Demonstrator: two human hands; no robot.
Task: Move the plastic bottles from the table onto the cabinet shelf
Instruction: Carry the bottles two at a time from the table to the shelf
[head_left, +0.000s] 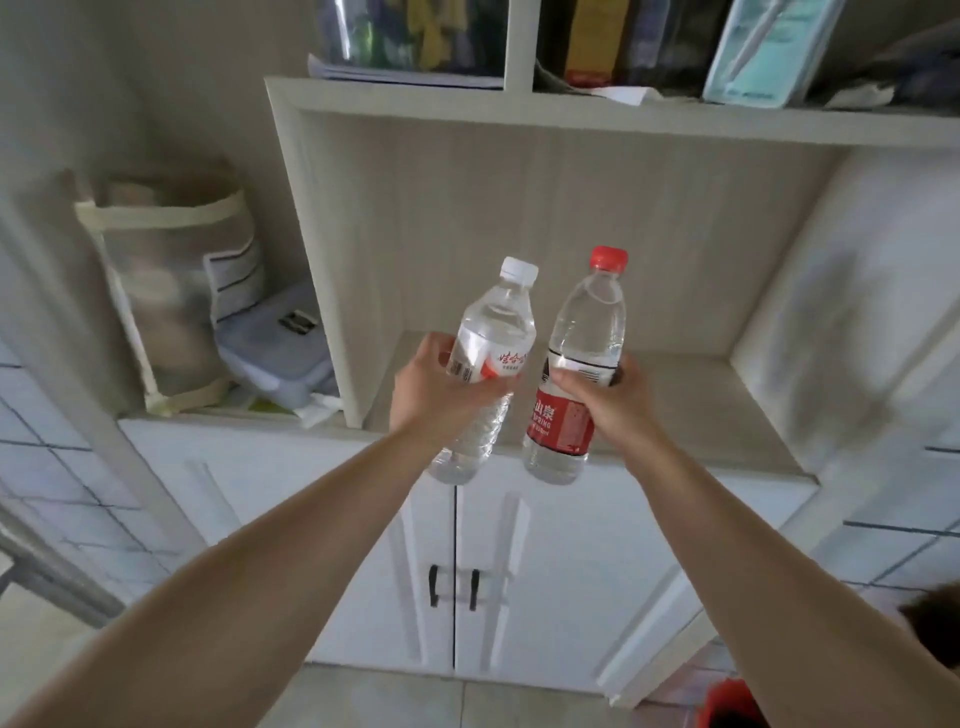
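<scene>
Both arms out toward the cabinet. Left hand (434, 387) wrapped around the white-cap bottle (488, 353) at its label, bottle tilted right. Right hand (605, 400) clamped on the red-cap bottle (582, 364) mid-body, near upright. 2 bottles just beside each other, held in the air over the front edge of the cabinet shelf (727, 415), not set down. Double doors (545, 571) below; fabric bag (171, 291) and plastic box (270, 358) in the left compartment.

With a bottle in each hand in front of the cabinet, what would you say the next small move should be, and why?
Probably carry both forward and set them upright on the open shelf: the left hand grips the white-capped bottle, the right hand the red-capped bottle, both held before its front edge.
</scene>
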